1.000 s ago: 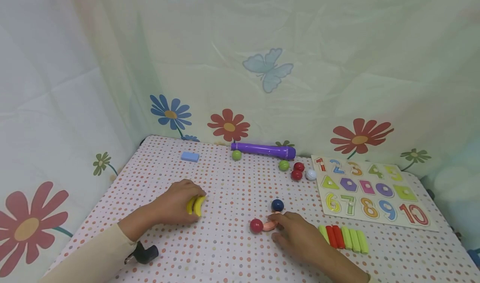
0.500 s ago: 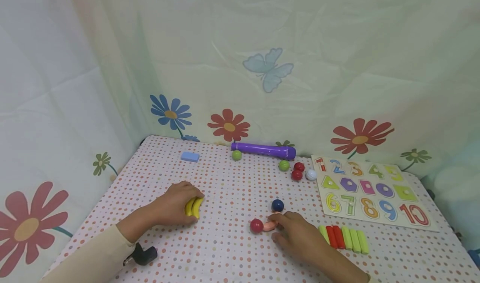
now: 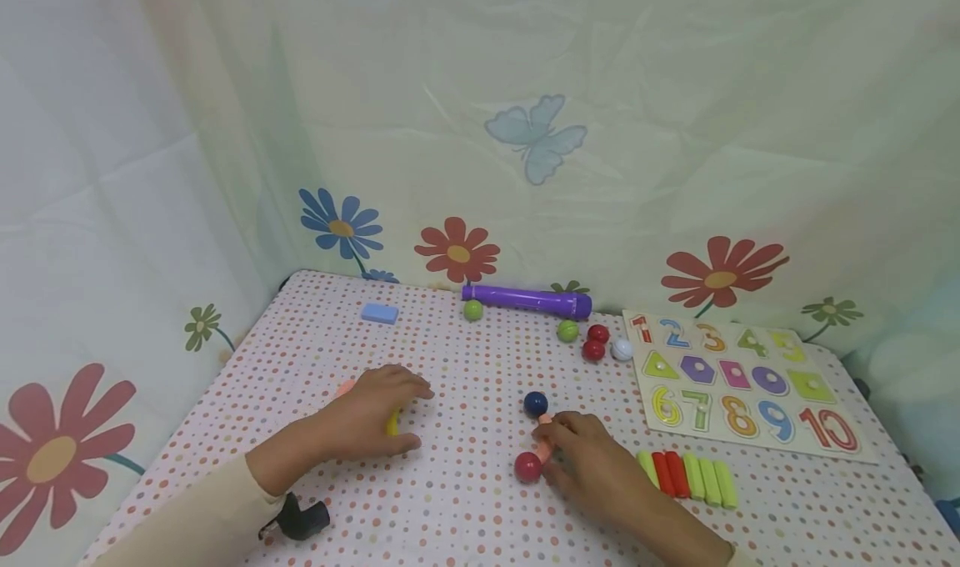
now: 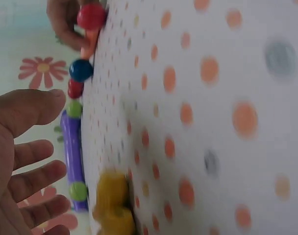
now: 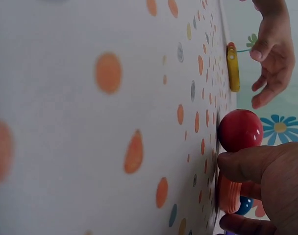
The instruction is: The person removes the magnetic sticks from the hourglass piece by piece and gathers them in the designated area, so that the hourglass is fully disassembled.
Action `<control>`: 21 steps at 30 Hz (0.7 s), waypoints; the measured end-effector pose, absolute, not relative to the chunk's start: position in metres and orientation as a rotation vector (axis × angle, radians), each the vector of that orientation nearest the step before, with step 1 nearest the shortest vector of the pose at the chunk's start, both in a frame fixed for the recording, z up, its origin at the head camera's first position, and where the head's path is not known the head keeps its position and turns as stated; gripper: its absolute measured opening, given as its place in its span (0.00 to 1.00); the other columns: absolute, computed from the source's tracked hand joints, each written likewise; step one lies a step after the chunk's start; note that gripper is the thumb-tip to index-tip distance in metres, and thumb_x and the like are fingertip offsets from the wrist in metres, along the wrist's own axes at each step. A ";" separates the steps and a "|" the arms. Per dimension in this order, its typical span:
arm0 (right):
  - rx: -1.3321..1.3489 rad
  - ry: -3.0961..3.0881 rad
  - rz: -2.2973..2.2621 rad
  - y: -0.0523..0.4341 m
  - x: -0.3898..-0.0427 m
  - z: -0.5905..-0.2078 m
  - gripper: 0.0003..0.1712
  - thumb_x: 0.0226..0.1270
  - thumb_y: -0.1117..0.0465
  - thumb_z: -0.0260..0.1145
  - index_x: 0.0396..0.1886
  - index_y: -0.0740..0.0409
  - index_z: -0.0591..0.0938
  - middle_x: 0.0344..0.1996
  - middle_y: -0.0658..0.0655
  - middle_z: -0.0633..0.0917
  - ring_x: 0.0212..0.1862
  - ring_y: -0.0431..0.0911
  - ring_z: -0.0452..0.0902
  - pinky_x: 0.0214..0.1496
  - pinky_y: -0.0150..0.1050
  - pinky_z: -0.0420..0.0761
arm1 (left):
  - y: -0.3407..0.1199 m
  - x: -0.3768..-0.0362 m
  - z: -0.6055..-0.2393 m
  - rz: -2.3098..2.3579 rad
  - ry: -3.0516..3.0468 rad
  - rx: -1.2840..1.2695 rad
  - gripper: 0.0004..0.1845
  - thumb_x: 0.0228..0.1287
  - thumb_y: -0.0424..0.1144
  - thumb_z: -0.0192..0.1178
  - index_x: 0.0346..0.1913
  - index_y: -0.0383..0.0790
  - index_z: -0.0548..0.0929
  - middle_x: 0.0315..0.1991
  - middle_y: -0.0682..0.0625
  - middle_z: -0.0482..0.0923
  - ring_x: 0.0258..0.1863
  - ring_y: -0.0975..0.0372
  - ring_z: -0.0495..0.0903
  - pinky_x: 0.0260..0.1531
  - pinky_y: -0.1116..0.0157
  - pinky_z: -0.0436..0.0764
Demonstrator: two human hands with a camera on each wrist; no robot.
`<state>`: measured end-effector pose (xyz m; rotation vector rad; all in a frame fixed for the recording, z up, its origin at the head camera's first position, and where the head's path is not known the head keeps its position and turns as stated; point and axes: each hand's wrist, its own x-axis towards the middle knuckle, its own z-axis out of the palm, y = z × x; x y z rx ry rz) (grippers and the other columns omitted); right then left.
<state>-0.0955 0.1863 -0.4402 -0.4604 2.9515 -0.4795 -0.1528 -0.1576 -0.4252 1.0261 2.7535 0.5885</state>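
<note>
My left hand (image 3: 372, 414) hovers with fingers spread over curved yellow pieces (image 4: 112, 200), apart from them in the left wrist view. One yellow piece (image 3: 393, 422) shows past the palm in the head view; the hand hides the rest. My right hand (image 3: 596, 467) pinches a curved, ridged orange piece (image 5: 229, 193) between thumb and fingers, low at the tabletop. A red ball (image 3: 528, 467) sits at the near end of that piece and a dark blue ball (image 3: 536, 403) at its far end. Whether the balls are attached, I cannot tell.
Green and red sticks (image 3: 699, 477) lie right of my right hand, below a number puzzle board (image 3: 720, 373). Along the back are a purple tube (image 3: 528, 300), small balls (image 3: 593, 351) and a blue block (image 3: 380, 313). A black object (image 3: 303, 519) lies near my left sleeve.
My left hand has let go of the yellow pieces and opened, shifting slightly right. The orange piece has turned in my right hand: the red ball moved right and nearer, the blue ball left.
</note>
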 end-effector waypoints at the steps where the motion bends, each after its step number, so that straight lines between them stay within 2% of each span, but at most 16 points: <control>1: -0.473 2.951 -0.489 0.186 -0.096 -0.440 0.25 0.60 0.52 0.78 0.58 0.38 0.84 0.59 0.48 0.79 0.63 0.48 0.72 0.58 0.52 0.81 | -0.153 -0.151 -0.424 0.596 2.739 1.050 0.30 0.63 0.50 0.72 0.66 0.47 0.78 0.67 0.53 0.74 0.72 0.52 0.64 0.71 0.44 0.59; 5: -0.506 2.938 -0.527 0.187 -0.098 -0.439 0.26 0.60 0.53 0.78 0.59 0.40 0.84 0.63 0.48 0.77 0.68 0.48 0.70 0.62 0.55 0.78 | -0.132 -0.145 -0.424 0.588 2.689 1.140 0.27 0.66 0.51 0.70 0.65 0.49 0.79 0.65 0.56 0.75 0.70 0.56 0.66 0.71 0.48 0.62; 14: -0.572 2.919 -0.562 0.187 -0.099 -0.440 0.26 0.65 0.54 0.75 0.63 0.43 0.83 0.67 0.50 0.77 0.69 0.49 0.71 0.64 0.54 0.77 | -0.086 -0.134 -0.430 0.607 2.567 1.289 0.23 0.69 0.51 0.67 0.64 0.51 0.80 0.62 0.62 0.78 0.65 0.65 0.72 0.67 0.56 0.70; 21: -0.630 2.922 -0.574 0.190 -0.102 -0.442 0.24 0.67 0.55 0.73 0.62 0.44 0.84 0.65 0.50 0.79 0.68 0.49 0.72 0.64 0.53 0.77 | -0.063 -0.132 -0.442 0.612 2.542 1.337 0.24 0.69 0.50 0.67 0.65 0.50 0.80 0.62 0.62 0.79 0.65 0.67 0.73 0.68 0.59 0.69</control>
